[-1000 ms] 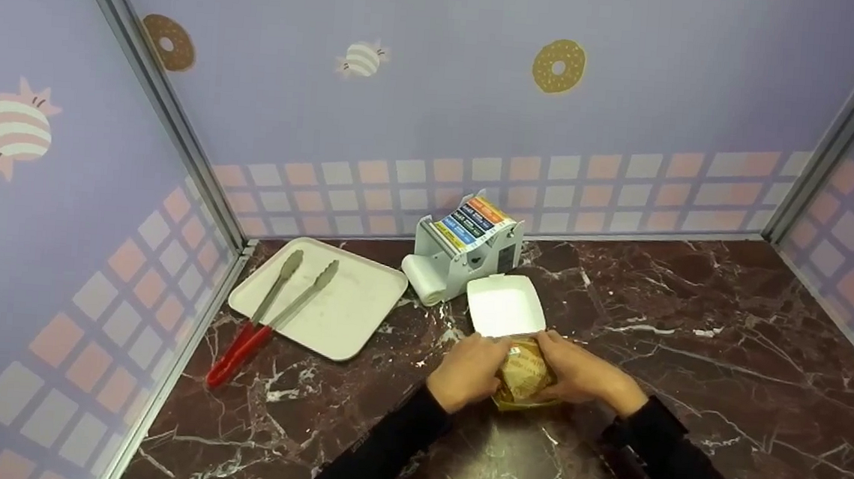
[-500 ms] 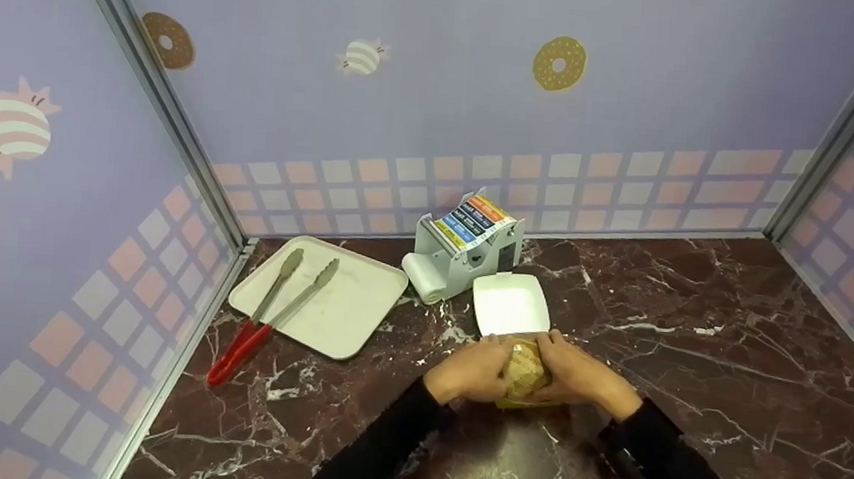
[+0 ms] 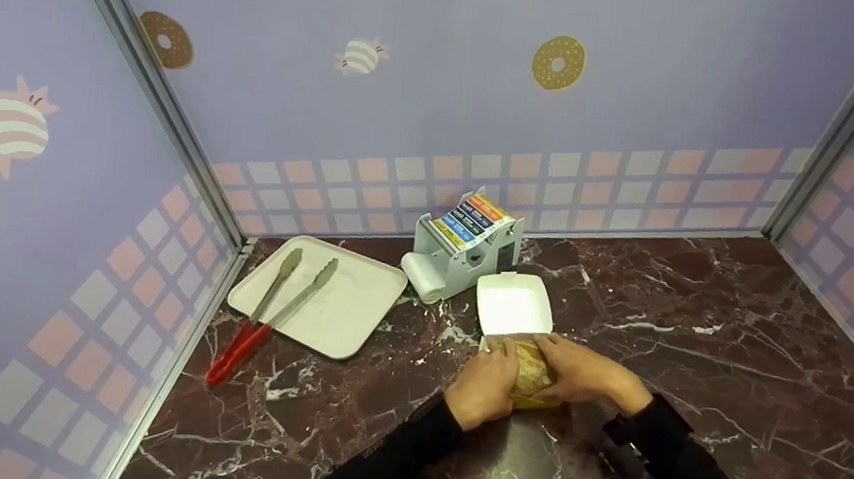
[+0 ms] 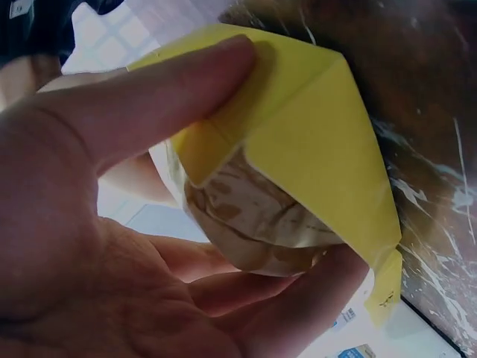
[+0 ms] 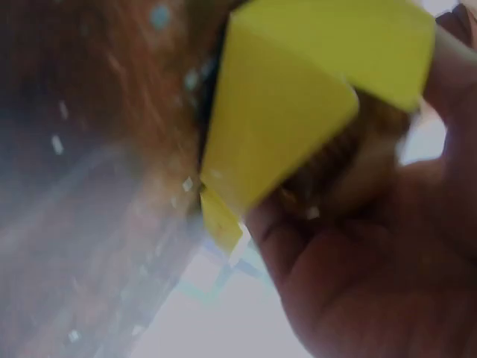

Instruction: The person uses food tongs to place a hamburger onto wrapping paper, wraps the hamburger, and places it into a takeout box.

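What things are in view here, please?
wrapped parcel: 1, brown, in box
box: 1, yellow outside, lid white inside, between hands
dispenser: 1, pale, back centre
labels: several, multicoloured, on dispenser
roll: 1, white, dispenser's front
tray: 1, cream, left
tongs: 1 pair, silver and red, partly on tray
counter: 1, maroon, underneath
wall panels: 3, lilac, left, back, right
posts: 2, grey, wall corners
left hand: 1, grip on box
right hand: 1, grip on box
sleeves: 2, black, forearms

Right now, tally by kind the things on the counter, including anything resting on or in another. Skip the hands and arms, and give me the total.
Tray: 1
Tongs: 1 pair
Label dispenser, roll included: 1
Box, lid included: 1
Paper-wrapped bundle: 1
Total: 5
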The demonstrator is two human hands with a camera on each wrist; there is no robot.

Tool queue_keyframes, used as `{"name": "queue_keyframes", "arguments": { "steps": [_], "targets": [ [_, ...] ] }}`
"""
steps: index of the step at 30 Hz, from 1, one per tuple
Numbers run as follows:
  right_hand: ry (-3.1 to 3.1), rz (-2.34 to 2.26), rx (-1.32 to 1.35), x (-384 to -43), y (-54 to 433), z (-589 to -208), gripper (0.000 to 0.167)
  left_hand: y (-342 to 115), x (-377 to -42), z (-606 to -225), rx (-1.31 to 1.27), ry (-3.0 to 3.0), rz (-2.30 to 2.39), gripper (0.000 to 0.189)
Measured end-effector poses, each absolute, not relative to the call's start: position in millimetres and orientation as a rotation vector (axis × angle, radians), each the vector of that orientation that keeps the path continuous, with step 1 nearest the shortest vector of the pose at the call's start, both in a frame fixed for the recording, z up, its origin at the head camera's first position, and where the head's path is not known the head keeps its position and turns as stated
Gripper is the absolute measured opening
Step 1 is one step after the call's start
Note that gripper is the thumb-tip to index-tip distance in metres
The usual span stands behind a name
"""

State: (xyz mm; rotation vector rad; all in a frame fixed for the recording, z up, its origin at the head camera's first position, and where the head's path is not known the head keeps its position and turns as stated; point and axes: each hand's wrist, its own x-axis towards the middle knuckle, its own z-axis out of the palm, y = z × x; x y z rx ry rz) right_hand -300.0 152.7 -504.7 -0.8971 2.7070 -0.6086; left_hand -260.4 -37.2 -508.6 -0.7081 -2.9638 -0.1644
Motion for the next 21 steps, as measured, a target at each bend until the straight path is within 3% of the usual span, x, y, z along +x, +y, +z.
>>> {"name": "queue_keyframes", "arguments": {
  "steps": [4, 12, 21],
  "targets": [
    [2.614, -0.629, -0.915, -303, 168, -491, 0.089, -38, -260, -508, -0.748, -2.966, -0.221, 0.075],
    [2.526, -0.957, -0.999, -322, 193, -491, 0.026, -39, -260, -507, -0.744, -3.041, -0.342, 0.080],
    [2.887, -0.876, -0.852, -324, 177, -504, 0.021, -41, -262, -505, -0.718, -3.125, -0.482, 0.086]
  ]
}}
